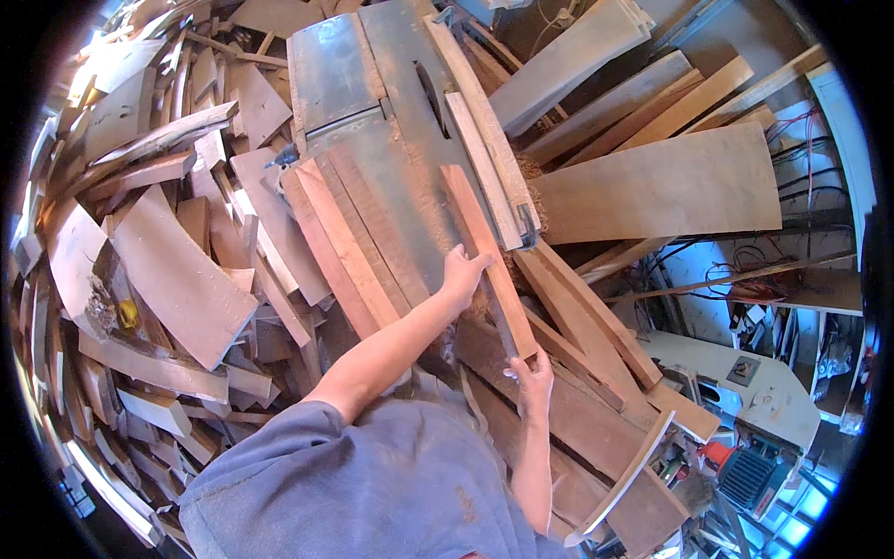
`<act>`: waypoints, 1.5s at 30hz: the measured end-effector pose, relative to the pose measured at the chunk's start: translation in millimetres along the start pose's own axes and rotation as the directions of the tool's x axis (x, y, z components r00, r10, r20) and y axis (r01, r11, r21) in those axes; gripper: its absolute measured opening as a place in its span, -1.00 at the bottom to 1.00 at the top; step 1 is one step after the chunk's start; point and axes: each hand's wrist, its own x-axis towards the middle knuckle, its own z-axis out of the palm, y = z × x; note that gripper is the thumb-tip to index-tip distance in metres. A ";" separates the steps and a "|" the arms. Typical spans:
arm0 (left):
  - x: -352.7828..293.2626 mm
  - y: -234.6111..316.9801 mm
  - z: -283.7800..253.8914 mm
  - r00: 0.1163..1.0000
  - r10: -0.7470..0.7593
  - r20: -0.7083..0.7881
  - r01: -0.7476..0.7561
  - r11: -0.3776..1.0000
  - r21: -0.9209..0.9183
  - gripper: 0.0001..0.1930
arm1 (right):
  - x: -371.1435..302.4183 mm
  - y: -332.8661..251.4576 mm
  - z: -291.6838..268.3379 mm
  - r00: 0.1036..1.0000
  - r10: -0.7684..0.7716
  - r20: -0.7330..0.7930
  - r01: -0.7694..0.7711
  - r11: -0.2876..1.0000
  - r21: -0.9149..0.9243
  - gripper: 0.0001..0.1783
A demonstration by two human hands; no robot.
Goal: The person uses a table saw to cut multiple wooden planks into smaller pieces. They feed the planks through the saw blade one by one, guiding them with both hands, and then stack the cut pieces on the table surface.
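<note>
A reddish-brown wooden board (480, 226) slants over the near part of a grey metal machine table (410, 140). My left hand (463, 275) grips it around the middle, the fingers bent over its edge. At the board's near end, my right hand (533, 380) holds it between thumb and fingers. The far end of the board lies near a wooden fence (489, 140) along the table's right side. Several long planks (346, 244) rest on the table to the left of my left hand. A dark slot (430, 98) shows in the table farther off.
A large heap of wood offcuts (177, 270) fills the left side. Wide boards (656, 186) lean at the right, beyond the fence. Long timbers (587, 326) lie right of my right hand. A pale machine (736, 377) with a dark motor (750, 477) stands at lower right, near loose cables (722, 270).
</note>
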 end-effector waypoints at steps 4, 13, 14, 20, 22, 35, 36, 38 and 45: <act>6.7 -4.5 0.8 0.988 0.139 0.062 -0.147 0.979 0.142 -0.37 | 29.0 44.6 -13.6 0.971 0.188 0.149 -0.227 0.922 0.314 -0.51; 107.5 -33.7 -15.4 0.903 0.429 -0.032 -0.370 0.812 0.453 -0.38 | 103.7 38.1 -0.1 0.940 0.296 0.170 -0.340 0.852 0.397 -0.46; 119.9 -39.3 -20.2 0.902 0.429 -0.050 -0.364 0.817 0.448 -0.39 | 109.6 30.7 5.8 0.930 0.318 0.182 -0.363 0.867 0.341 -0.47; 114.8 -23.5 -10.7 0.896 0.438 -0.078 -0.352 0.805 0.477 -0.39 | 119.5 -3.6 3.3 0.936 0.333 0.118 -0.286 0.909 -0.303 -0.41; 117.3 -19.4 -10.6 0.889 0.448 -0.094 -0.363 0.815 0.451 -0.40 | 121.6 -16.0 5.9 0.944 0.308 0.118 -0.231 0.872 -0.432 -0.40; 160.5 5.2 -18.4 0.858 0.494 -0.141 -0.390 0.805 0.446 -0.43 | 147.8 -25.3 57.4 0.937 0.344 -0.065 -0.348 0.894 -0.284 -0.47; 163.8 4.3 -20.4 0.849 0.509 -0.144 -0.405 0.800 0.442 -0.43 | 148.7 -26.4 60.4 0.938 0.341 -0.064 -0.345 0.897 -0.276 -0.47; 171.5 3.5 -24.2 0.829 0.539 -0.150 -0.434 0.789 0.434 -0.43 | 150.9 -28.8 66.4 0.940 0.335 -0.064 -0.339 0.905 -0.258 -0.48; 176.9 25.6 -23.4 0.822 0.559 -0.114 -0.422 0.730 0.538 -0.41 | 160.5 -34.6 82.2 0.954 0.288 -0.082 -0.299 0.916 -0.267 -0.49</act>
